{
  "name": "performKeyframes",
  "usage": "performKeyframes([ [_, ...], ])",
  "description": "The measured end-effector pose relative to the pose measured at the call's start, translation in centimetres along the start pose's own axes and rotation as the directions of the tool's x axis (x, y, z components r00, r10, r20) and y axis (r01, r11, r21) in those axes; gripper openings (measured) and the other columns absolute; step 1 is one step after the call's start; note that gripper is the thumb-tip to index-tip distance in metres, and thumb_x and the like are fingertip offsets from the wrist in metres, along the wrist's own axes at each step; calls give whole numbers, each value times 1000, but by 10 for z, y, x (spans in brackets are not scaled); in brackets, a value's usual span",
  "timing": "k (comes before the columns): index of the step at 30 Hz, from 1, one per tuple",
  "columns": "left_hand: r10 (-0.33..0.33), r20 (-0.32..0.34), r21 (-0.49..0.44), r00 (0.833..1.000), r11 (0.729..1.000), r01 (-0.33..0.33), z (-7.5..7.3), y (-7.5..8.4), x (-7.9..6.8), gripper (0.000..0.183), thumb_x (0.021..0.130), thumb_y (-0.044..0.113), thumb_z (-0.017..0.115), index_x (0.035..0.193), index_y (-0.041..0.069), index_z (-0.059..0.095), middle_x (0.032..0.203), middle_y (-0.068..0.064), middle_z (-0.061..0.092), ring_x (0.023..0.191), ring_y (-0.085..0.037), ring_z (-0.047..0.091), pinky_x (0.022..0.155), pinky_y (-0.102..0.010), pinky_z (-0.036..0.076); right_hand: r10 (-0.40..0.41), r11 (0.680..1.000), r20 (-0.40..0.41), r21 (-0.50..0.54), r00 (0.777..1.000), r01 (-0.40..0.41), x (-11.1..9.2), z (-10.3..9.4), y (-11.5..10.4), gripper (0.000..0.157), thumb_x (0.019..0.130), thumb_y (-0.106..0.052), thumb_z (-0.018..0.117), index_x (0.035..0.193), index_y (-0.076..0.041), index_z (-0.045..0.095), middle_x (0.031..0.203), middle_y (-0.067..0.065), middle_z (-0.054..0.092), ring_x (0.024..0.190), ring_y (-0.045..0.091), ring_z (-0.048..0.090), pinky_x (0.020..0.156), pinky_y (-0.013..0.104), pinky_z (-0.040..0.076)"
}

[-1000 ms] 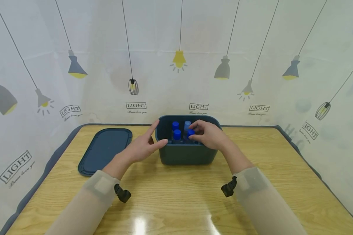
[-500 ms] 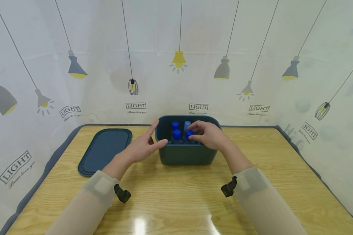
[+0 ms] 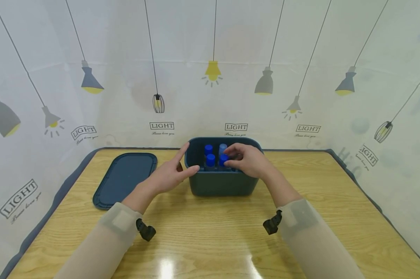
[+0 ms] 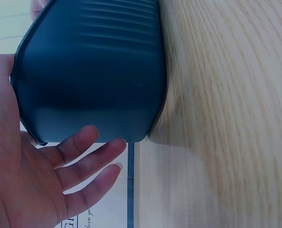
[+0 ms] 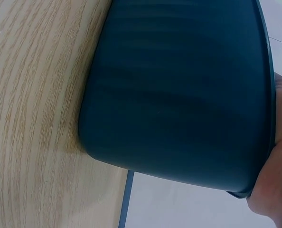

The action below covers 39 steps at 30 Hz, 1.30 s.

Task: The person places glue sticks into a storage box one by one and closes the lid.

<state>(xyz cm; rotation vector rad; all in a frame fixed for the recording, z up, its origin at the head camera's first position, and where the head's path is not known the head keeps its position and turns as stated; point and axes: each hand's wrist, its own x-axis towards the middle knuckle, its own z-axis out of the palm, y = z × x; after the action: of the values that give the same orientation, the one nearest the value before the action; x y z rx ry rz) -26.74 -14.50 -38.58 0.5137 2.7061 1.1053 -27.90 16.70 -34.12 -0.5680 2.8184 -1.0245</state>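
Note:
A dark teal storage box (image 3: 222,184) stands on the table with several bottles inside. One front bottle (image 3: 210,159) and one back bottle (image 3: 208,149) have deep blue caps; a paler blue cap tops the back-right bottle (image 3: 222,148). My right hand (image 3: 248,159) reaches over the right end, thumb and index fingertips at the front-right blue-capped bottle (image 3: 223,159). The box wall hides those fingers in the right wrist view. My left hand (image 3: 168,176) spans the left end, thumb at the front rim and index at the back corner; its other fingers extend loosely outside the box (image 4: 93,71).
A dark blue lid (image 3: 126,180) lies flat on the wooden table (image 3: 210,240), left of the box and behind the left forearm. A white curtain (image 3: 182,69) printed with lamps hangs right behind the table's far edge.
The front-right blue cap has shifted slightly left at the right fingertips, closer to the cap beside it. Both hands and the box have stayed in place.

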Motion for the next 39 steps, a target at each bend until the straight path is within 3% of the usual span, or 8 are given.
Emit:
performKeyframes([
  [9, -1, 6, -8, 1000, 1000, 1, -1, -1, -1, 99, 99, 84, 54, 172, 55, -6, 98, -10, 67, 85, -26, 63, 73, -41, 49, -18, 1000, -27, 2, 999, 18, 1, 2, 0, 28, 106, -28, 76, 132, -18, 75, 128, 5, 77, 113, 27, 73, 100, 49, 60],
  [22, -8, 10, -6, 1000, 1000, 8, -1, -1, 0, 99, 99, 84, 54, 172, 56, -6, 96, -10, 67, 83, -26, 62, 71, -41, 48, -40, 999, -39, 32, 998, 41, 0, 2, 4, 31, 106, -29, 76, 135, -17, 74, 131, 6, 77, 115, 27, 73, 99, 49, 61],
  [27, -1, 20, -10, 1000, 1000, 2, 1, -2, 1, 100, 99, 84, 55, 172, 56, -7, 88, -10, 64, 75, -26, 59, 66, -40, 46, -59, 995, -136, 68, 989, 68, -3, 0, 9, 31, 109, -29, 72, 137, -15, 72, 130, 6, 77, 114, 27, 73, 98, 49, 61],
  [33, 2, 25, -10, 1000, 1000, -2, 1, -1, 1, 100, 98, 85, 54, 171, 57, -8, 89, -9, 65, 73, -27, 58, 64, -40, 45, -82, 993, -315, 50, 945, 103, -14, -12, 11, 34, 110, -26, 69, 140, -11, 70, 132, 11, 74, 111, 32, 71, 97, 51, 58],
  [36, -3, 21, -5, 1000, 1000, 3, 0, 0, 0, 100, 98, 85, 54, 171, 57, -9, 90, -10, 65, 73, -27, 58, 64, -40, 44, -76, 996, -338, 14, 938, 86, -21, -20, 18, 38, 110, -26, 68, 144, -10, 68, 142, 16, 68, 123, 36, 65, 104, 56, 55],
  [39, -5, 21, -4, 1000, 1000, 5, -2, 0, 0, 100, 99, 84, 54, 172, 56, -8, 90, -10, 65, 72, -26, 57, 63, -40, 44, -64, 998, -319, -5, 946, 66, -29, -25, 32, 45, 110, -27, 68, 151, -7, 63, 155, 20, 58, 139, 41, 55, 113, 62, 49],
])
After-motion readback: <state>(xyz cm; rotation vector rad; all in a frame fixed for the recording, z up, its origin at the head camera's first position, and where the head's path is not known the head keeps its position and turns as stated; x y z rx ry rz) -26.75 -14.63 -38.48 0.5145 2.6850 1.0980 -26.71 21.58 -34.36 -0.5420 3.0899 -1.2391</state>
